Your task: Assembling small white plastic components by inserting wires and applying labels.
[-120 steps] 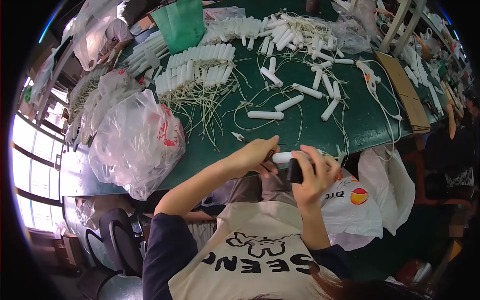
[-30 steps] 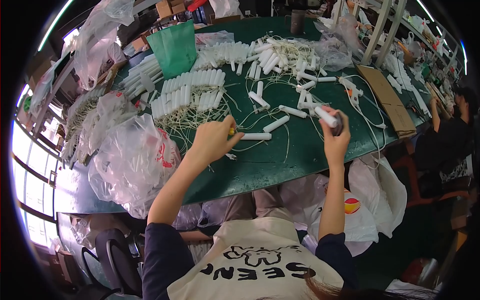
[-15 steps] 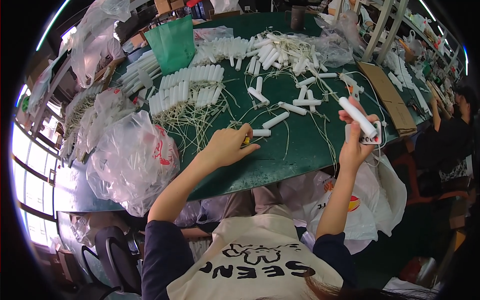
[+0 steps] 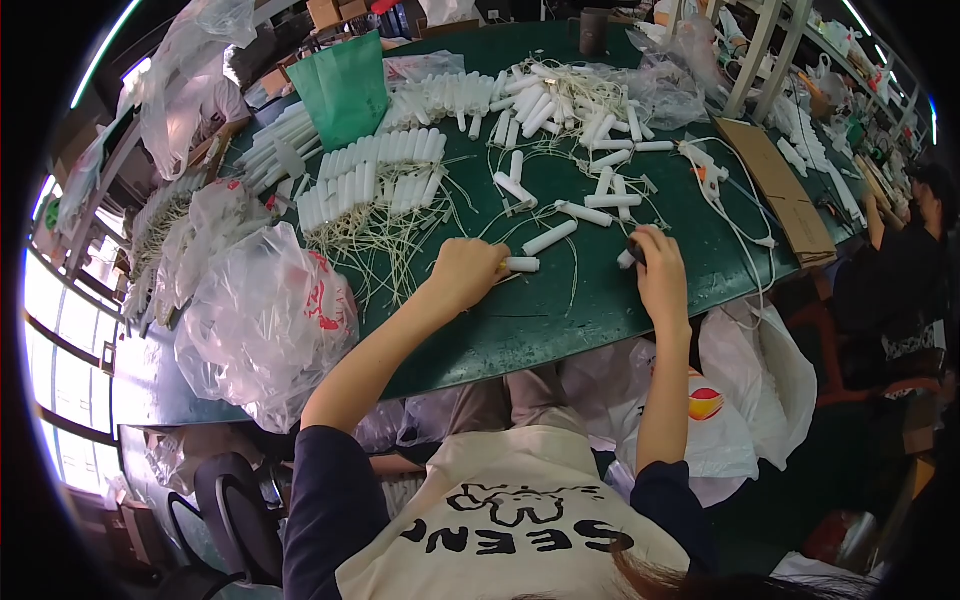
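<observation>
My left hand [image 4: 466, 274] rests low over the green table, fingers closed at one end of a short white tube [image 4: 523, 265]. A speck of yellow shows at its fingertips. My right hand [image 4: 661, 268] bends down over the table, fingers closed around a white tube [image 4: 626, 260], mostly hidden. Something small and dark shows by its fingertips; I cannot make out what it is. Between the hands, another white tube [image 4: 550, 238] lies slanted. Further off are loose white tubes [image 4: 612, 201] with thin pale wires.
Rows of wired tubes [image 4: 355, 187] and a green bag [image 4: 341, 90] stand at left, near a clear plastic bag [image 4: 262, 320]. A tube heap [image 4: 540, 105] lies at the back. An orange-and-white tool [image 4: 706, 174] with a white cord and a cardboard strip [image 4: 778, 190] are at right.
My right hand has come down and left to the table from its raised place, with a white tube. The white perforated box beside it is out of sight. My left hand has shifted slightly.
</observation>
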The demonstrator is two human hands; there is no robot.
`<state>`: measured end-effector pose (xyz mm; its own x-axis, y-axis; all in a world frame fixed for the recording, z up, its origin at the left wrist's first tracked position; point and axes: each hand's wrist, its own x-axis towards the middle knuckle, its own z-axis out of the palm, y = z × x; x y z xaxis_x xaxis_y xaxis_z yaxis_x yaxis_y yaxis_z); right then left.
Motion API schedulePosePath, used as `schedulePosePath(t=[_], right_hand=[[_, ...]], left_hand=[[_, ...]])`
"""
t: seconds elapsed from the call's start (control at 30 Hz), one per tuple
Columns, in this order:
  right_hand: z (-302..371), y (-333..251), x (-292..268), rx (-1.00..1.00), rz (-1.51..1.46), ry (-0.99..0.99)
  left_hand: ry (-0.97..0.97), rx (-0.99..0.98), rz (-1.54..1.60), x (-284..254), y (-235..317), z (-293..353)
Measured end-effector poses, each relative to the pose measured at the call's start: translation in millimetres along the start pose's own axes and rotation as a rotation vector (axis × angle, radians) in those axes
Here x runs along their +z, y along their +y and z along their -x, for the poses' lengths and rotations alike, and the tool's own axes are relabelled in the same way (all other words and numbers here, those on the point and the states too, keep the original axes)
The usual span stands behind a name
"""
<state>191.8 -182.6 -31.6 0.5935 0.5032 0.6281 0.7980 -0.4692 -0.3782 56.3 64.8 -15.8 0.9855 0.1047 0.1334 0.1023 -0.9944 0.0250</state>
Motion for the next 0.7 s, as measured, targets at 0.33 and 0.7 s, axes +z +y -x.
schedulePosePath(t=[0.33, 0.7], right_hand=[[6, 1, 4, 0.082, 0.005, -0.044], [-16, -59, -22, 0.214, -0.668, 0.181]], left_hand=[[0.395, -0.086, 0.932, -92, -14, 2], [0.632, 0.233, 1.161, -153, 18, 37]])
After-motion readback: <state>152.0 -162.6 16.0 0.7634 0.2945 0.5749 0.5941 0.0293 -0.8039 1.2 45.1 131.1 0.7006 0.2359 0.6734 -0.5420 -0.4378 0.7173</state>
